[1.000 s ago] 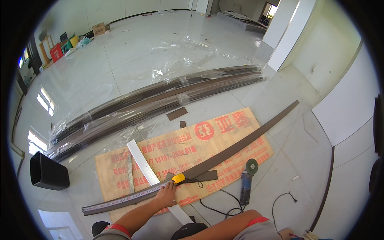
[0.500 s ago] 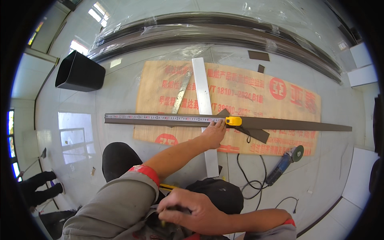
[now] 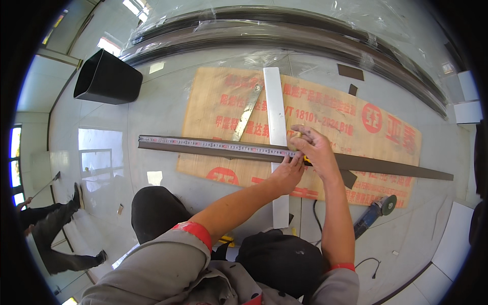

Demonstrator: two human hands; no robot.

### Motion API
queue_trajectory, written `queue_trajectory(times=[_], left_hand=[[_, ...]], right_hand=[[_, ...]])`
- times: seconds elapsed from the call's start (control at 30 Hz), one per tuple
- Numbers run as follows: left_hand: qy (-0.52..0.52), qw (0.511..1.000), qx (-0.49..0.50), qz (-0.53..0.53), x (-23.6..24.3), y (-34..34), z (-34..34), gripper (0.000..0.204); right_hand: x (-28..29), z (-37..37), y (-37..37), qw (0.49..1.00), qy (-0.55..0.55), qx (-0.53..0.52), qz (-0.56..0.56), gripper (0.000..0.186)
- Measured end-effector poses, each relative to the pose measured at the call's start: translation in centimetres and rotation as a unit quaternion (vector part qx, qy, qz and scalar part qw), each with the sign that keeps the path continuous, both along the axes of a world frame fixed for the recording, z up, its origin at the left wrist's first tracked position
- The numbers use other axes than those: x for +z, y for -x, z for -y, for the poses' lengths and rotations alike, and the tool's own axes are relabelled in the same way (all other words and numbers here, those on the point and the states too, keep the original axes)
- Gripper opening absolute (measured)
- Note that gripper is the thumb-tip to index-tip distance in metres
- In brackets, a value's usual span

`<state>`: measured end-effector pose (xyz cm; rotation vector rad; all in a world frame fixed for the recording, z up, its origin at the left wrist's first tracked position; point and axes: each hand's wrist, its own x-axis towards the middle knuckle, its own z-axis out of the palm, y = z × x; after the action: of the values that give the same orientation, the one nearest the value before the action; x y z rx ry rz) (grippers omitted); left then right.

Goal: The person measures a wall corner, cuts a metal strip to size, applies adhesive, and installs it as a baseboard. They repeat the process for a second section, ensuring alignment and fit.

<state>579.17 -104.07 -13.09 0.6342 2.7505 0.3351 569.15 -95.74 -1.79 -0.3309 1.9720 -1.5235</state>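
A long dark brown strip [image 3: 396, 166] lies crosswise over a white bar [image 3: 275, 107] and a printed wooden board [image 3: 201, 109]. Along the strip's left half runs the drawn-out blade of a tape measure [image 3: 218, 144]; its yellow case is mostly hidden behind my right hand. My left hand [image 3: 288, 177] rests at the strip's near edge, fingers stretched onto the blade and strip. Just right of it, above the strip, my right hand [image 3: 316, 150] is closed in a pinch on something small that I cannot make out. A thin metal strip [image 3: 247, 113] lies on the board beyond.
An angle grinder [image 3: 370, 217] with a cord lies at the near right. At the far left a black bin [image 3: 114, 81] lies tipped over. Plastic-wrapped dark profiles [image 3: 284, 38] stretch across the back. Dark offcuts [image 3: 351, 72] lie before them. Another person's legs [image 3: 56, 229] show at left.
My right hand has swung from near my lap up to the strip beside my left hand, covering most of the yellow case. My left hand stays on the blade. The view has shifted slightly.
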Motion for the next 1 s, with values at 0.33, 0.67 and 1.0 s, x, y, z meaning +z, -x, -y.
queue_trajectory(times=[0.33,0.67,1.0], left_hand=[[-0.015,1.000,0.002,-0.011,-1.4,-0.4,0.6,0.062],[-0.032,0.999,-0.010,0.006,-1.6,-0.2,1.4,0.058],[-0.069,0.998,-0.004,-0.011,-2.5,-0.3,1.4,0.052]], right_hand=[[-9.7,1.7,1.0,0.990,-0.131,0.057,-0.011,0.042],[-10.1,1.8,0.7,0.991,-0.120,0.056,-0.018,0.030],[-10.3,1.6,0.6,0.991,-0.116,0.063,-0.031,0.025]])
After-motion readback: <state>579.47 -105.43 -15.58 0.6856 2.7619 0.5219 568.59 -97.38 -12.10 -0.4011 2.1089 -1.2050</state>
